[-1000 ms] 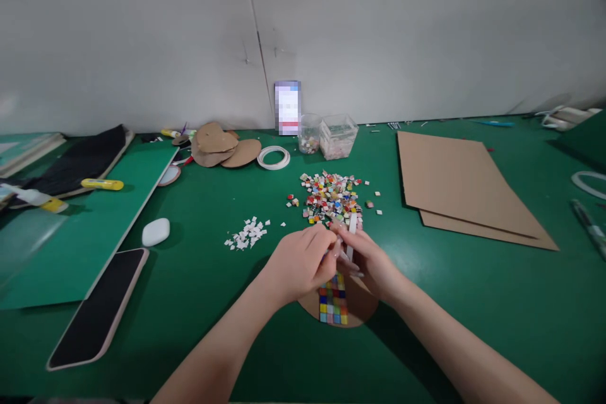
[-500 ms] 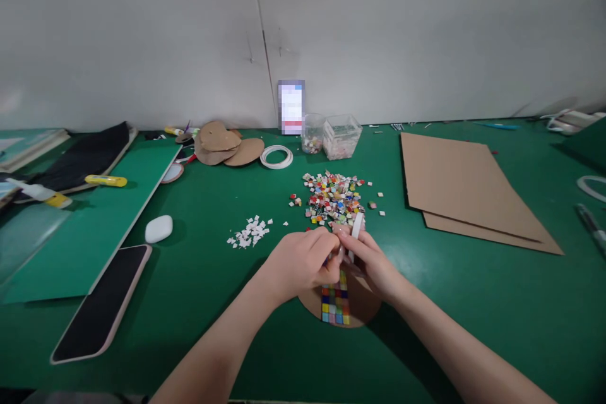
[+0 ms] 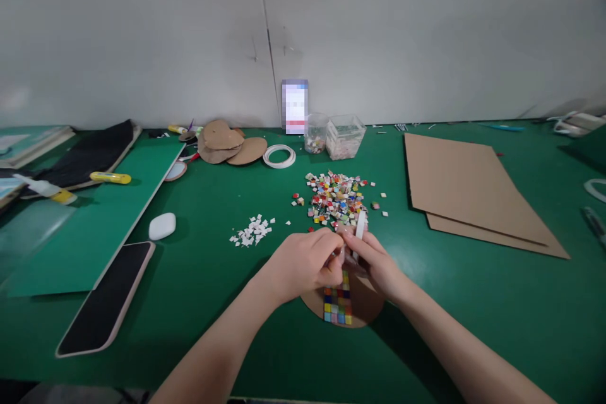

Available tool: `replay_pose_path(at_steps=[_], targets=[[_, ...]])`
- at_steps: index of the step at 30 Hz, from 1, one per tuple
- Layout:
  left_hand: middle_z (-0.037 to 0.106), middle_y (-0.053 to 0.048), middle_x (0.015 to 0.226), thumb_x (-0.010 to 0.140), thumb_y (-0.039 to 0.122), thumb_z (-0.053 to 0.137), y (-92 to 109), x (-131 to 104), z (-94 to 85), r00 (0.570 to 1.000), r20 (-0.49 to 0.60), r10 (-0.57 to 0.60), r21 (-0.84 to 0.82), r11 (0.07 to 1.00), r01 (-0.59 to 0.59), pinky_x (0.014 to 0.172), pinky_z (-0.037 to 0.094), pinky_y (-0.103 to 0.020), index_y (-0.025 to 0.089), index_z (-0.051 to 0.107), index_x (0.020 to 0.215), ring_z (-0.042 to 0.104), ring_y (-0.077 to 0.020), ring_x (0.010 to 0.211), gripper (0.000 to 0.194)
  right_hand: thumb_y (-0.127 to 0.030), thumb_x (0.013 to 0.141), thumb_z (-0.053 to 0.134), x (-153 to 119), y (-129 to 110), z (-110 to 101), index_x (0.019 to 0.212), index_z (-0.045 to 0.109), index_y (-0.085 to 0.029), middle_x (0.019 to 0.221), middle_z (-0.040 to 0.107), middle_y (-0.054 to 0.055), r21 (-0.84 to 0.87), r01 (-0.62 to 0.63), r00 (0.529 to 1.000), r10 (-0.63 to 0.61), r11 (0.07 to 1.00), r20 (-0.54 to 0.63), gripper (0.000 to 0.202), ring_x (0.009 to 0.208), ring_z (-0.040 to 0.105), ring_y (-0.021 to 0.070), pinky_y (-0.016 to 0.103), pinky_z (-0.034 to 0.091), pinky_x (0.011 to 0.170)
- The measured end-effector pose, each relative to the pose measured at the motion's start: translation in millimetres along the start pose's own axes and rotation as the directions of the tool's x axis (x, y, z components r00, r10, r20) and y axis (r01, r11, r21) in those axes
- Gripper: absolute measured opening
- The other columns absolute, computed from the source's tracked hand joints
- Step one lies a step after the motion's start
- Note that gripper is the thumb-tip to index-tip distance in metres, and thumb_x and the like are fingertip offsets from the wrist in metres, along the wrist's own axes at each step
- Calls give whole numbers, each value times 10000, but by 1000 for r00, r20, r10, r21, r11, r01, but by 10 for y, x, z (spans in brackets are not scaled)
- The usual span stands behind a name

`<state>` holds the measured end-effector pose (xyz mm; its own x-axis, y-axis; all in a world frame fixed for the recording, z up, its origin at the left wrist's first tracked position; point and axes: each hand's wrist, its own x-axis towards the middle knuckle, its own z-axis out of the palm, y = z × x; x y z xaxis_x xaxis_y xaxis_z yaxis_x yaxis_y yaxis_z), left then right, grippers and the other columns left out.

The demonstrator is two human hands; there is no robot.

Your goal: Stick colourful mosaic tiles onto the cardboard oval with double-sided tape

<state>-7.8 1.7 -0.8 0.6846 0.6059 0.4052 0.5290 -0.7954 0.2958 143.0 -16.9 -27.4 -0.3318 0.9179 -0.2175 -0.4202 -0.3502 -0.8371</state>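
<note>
My right hand (image 3: 384,266) is closed on a roll of white tape (image 3: 360,226), seen edge-on and held upright. My left hand (image 3: 307,266) meets it at the fingertips in a pinch; what lies between those fingers is hidden. Below both hands a round cardboard disc (image 3: 372,309) rests on the table, partly covered by them. Rows of coloured mosaic tiles (image 3: 338,310) form a block on it. Just beyond the hands spreads a heap of loose mosaic tiles (image 3: 337,199). Small white scraps (image 3: 252,231) lie in a pile to the left.
Cardboard sheets (image 3: 464,189) lie at the right. At the back are a clear square tub (image 3: 344,139), a clear cup (image 3: 315,134), a lit phone (image 3: 294,107), a white tape ring (image 3: 279,156) and cardboard discs (image 3: 249,151). A dark phone (image 3: 106,303) and white case (image 3: 162,226) lie left.
The view has shifted slightly, so the table things sit a little further right. Both hands stay together with the tape roll in nearly the same pose.
</note>
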Motion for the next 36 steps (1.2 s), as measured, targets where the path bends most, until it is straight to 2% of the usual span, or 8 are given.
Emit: replay_pose_path(at_steps=[7, 12, 16, 24, 27, 31, 33, 36], targets=[[449, 37, 591, 715, 117, 350, 32, 10, -16, 997, -6, -81, -183, 980, 78, 468, 335, -187, 189, 409, 670, 406, -82, 500, 104, -433, 750, 625, -6, 50, -16, 675, 510, -183, 511, 325, -74, 40, 11, 1000, -11, 999, -8, 285, 424, 239, 58, 190, 208, 392], [411, 48, 571, 685, 122, 388, 68, 14, -3, 985, -10, -173, -306, 938, 161, 461, 321, -184, 189, 392, 641, 386, -75, 492, 80, -448, 684, 680, -39, 37, 54, 732, 575, -192, 581, 408, -52, 38, 30, 994, -26, 999, -106, 281, 511, 350, 80, 198, 329, 484], [390, 51, 553, 670, 137, 415, 90, 9, 18, 971, -14, -238, -369, 904, 217, 456, 322, -177, 190, 372, 614, 381, -75, 491, 89, -458, 698, 658, -56, 19, 100, 714, 590, -194, 589, 417, -42, -24, 57, 992, -59, 998, -112, 273, 539, 366, 98, 215, 341, 504], [374, 57, 537, 625, 120, 425, 70, 10, 36, 978, -70, -195, -364, 918, 157, 451, 302, -172, 186, 366, 590, 348, -68, 483, 95, -451, 717, 643, -40, 55, 91, 695, 597, -199, 581, 417, -43, -11, 59, 992, -60, 998, -107, 257, 541, 365, 101, 219, 336, 519], [397, 55, 545, 627, 128, 437, 73, 6, 27, 978, -43, -206, -376, 910, 175, 458, 319, -170, 185, 390, 595, 371, -71, 492, 81, -439, 718, 645, -41, 63, 84, 698, 602, -200, 594, 448, -36, -17, 39, 989, -41, 999, -142, 244, 561, 396, 109, 226, 342, 531], [449, 42, 594, 654, 168, 504, 87, -5, -6, 966, 72, -247, -425, 869, 253, 470, 351, -168, 184, 436, 633, 422, -75, 517, 73, -422, 670, 687, -35, 71, 69, 714, 593, -198, 611, 487, -32, 37, 16, 976, -8, 999, -217, 247, 599, 446, 126, 236, 353, 547], [455, 40, 607, 657, 171, 520, 91, -8, -27, 963, 104, -248, -442, 856, 268, 471, 354, -169, 183, 447, 649, 425, -75, 517, 74, -408, 665, 692, -30, 74, 63, 709, 580, -197, 597, 484, -35, 69, 2, 977, 13, 998, -212, 243, 581, 446, 124, 236, 349, 535], [461, 40, 610, 654, 140, 496, 87, -6, -56, 969, 88, -230, -451, 858, 245, 469, 343, -170, 180, 467, 671, 412, -72, 510, 53, -388, 680, 685, -27, 73, 61, 696, 570, -195, 587, 472, -40, 94, -2, 983, 19, 996, -183, 225, 554, 428, 112, 232, 338, 518]])
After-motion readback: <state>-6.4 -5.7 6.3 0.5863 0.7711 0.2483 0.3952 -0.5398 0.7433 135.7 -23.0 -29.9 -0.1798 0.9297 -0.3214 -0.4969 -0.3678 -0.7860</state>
